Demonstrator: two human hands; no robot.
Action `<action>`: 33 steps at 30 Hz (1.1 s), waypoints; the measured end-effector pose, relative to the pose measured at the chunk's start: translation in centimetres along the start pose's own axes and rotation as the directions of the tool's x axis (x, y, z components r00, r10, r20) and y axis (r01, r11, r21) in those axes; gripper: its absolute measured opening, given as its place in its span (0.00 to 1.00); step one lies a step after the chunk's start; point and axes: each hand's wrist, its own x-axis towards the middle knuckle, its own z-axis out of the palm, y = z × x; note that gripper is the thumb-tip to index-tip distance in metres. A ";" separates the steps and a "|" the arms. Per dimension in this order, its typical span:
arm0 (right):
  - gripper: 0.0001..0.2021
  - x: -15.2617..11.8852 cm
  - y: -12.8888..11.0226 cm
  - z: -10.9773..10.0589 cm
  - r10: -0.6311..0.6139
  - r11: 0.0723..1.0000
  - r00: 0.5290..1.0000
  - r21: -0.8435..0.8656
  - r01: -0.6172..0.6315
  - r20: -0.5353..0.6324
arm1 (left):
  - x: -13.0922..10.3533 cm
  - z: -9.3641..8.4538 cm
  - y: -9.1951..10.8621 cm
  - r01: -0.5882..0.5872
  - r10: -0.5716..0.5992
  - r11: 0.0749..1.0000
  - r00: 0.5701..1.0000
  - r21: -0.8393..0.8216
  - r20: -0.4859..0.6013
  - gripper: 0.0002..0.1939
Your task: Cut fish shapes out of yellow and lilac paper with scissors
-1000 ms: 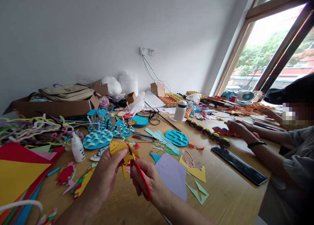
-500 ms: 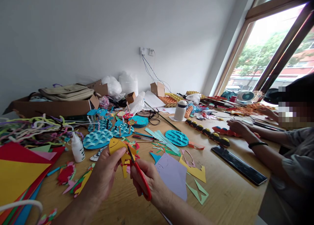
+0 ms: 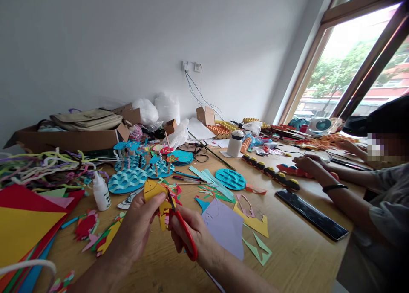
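Observation:
Between thumb and fingers, my left hand (image 3: 140, 219) pinches a yellow paper fish (image 3: 151, 190) with a drawn eye and mouth line. Red-handled scissors (image 3: 185, 235) are gripped in my right hand (image 3: 194, 231), their dark blades against the paper's right side. Part of the fish is hidden by my left thumb. Just right of my right hand lies a purple paper sheet (image 3: 225, 224) with a fish outline. Coloured paper scraps (image 3: 174, 190) lie behind my hands. A white glue bottle (image 3: 101, 192) stands left of my left hand.
Blue wavy paper discs (image 3: 128, 181) and a round blue piece (image 3: 226, 179) lie farther back. Coloured sheets (image 3: 28, 224) are stacked at the left. A phone (image 3: 309, 214) lies near the right edge. Another person's hands (image 3: 308, 165) work at the right, beside an egg-carton strip (image 3: 271, 172).
The yellow fish has shifted and turned slightly in my left hand, and the scissor blades look closer together. The yellow flap that stuck out right of the blades no longer shows.

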 end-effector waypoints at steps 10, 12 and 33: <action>0.23 0.0 -0.1 0.0 0.020 1.000 1.000 -0.016 -0.020 -0.016 | 0.0 -0.2 -0.3 -0.001 0.001 1.000 1.000 0.017 0.025 0.02; 0.23 0.0 0.0 0.0 0.017 1.000 1.000 -0.016 -0.017 -0.013 | 0.0 -0.2 -0.3 -0.003 0.003 1.000 1.000 0.016 0.014 0.02; 0.24 0.0 -0.4 0.2 0.015 0.998 1.000 -0.053 -0.015 -0.016 | 0.0 -0.2 -0.4 -0.014 0.014 0.999 1.000 0.031 0.013 0.03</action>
